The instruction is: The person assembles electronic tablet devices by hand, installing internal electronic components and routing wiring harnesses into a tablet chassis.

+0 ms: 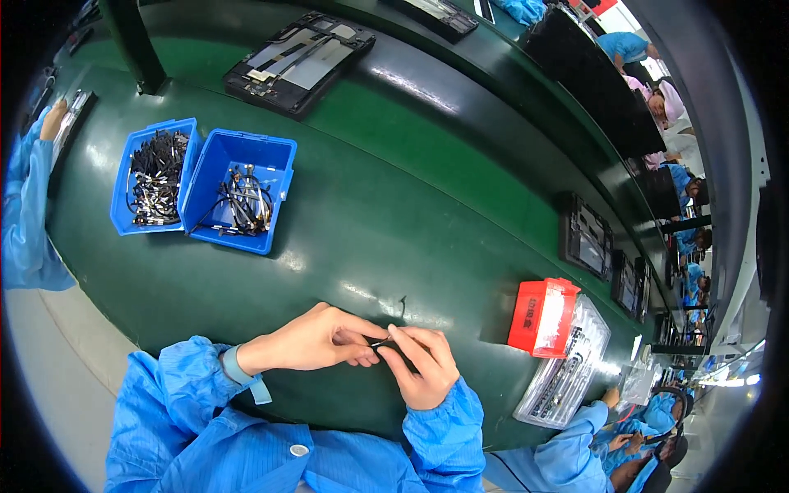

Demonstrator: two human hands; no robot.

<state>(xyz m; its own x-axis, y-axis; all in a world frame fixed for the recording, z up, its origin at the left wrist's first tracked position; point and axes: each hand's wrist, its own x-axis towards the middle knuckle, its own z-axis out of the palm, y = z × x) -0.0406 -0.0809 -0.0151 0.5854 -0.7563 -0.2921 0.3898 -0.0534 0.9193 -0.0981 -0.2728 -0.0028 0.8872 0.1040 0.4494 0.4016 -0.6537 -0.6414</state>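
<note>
Close in front of me, my left hand and my right hand meet over the green table. Both are pinched shut on a small black cable piece, mostly hidden by the fingertips. A wristband circles my left wrist. Just beyond the fingers, a short thin black strip stands out against the tabletop. Farther off to the left are two blue bins side by side. One blue bin is heaped with short black cables and metal ends; the other blue bin has fewer similar cables.
On the right, a red box rests by a clear plastic tray of small parts. An opened black tablet-like device lies on the far strip, with another device farther right. A co-worker's hand shows at far left; other people sit at right.
</note>
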